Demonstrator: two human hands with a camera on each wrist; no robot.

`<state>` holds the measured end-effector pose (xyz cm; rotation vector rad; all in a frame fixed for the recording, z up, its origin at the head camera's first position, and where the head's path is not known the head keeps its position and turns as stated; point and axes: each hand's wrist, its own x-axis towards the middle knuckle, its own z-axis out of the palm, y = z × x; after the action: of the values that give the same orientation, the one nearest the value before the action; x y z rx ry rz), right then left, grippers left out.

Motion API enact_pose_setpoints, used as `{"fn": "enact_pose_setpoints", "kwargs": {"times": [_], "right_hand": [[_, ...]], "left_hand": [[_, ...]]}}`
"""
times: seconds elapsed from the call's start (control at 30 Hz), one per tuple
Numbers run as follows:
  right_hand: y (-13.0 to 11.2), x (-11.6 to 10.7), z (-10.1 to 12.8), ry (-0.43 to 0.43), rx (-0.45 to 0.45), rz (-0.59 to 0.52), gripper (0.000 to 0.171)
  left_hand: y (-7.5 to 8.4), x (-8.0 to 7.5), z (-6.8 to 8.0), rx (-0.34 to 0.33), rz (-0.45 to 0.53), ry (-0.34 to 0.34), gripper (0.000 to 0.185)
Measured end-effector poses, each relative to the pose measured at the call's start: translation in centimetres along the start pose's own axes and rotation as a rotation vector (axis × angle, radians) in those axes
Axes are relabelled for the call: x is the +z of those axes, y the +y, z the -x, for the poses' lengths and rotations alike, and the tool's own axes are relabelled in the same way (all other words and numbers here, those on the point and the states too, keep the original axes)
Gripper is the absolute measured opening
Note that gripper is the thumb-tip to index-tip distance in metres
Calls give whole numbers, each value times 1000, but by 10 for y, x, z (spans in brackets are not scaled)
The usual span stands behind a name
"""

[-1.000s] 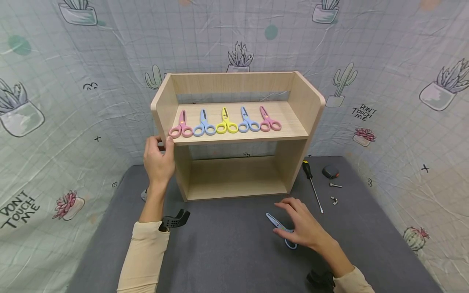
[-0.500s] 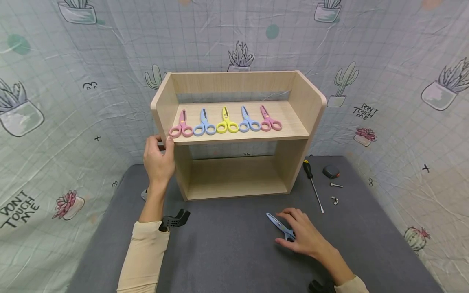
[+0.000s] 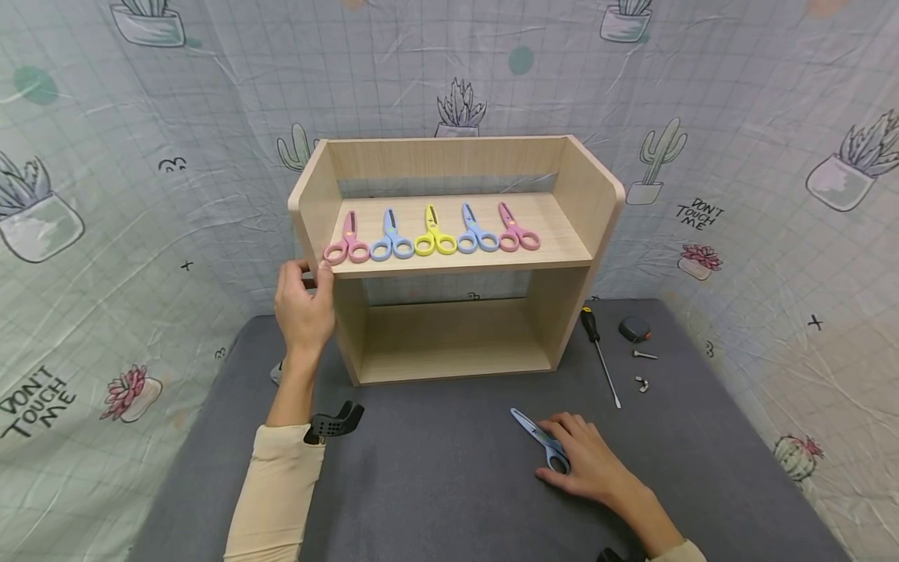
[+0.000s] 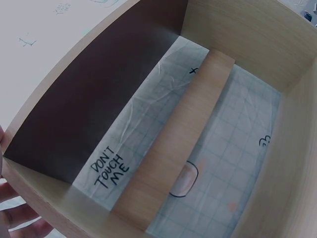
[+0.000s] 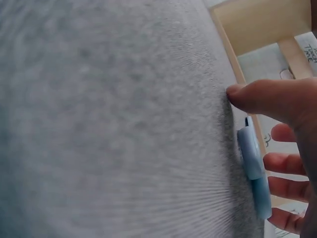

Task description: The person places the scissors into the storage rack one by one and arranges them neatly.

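Observation:
With its thumb on the front edge and fingers behind the side panel, my left hand grips the left side of a two-tier wooden shelf. That hand is mostly out of the left wrist view, where the shelf is seen from the side. On the grey tabletop lies a pair of blue scissors, blades toward the shelf. My right hand is beside their handles, thumb and fingers spread apart. In the right wrist view the thumb is clear of the scissors, and the fingertips are close to the handle; contact is unclear.
Several scissors stand in a row on the upper shelf board: pink, blue, yellow and more. Right of the shelf lie a screwdriver, a tape measure, a bolt and a small metal part.
My right hand has drawn back toward the near right, from above the scissors to beside their handles, uncovering more of them. The left hand and the shelf have stayed in place.

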<state>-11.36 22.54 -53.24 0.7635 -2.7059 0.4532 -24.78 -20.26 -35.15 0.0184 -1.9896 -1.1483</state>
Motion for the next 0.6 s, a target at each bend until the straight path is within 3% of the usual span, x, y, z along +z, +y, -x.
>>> {"fn": "enact_pose_setpoints", "kwargs": {"times": [0.6], "right_hand": [[4,-3,11,-6,-30,43,56]], "left_hand": [[0,0,0,-5,6,3,44]]}}
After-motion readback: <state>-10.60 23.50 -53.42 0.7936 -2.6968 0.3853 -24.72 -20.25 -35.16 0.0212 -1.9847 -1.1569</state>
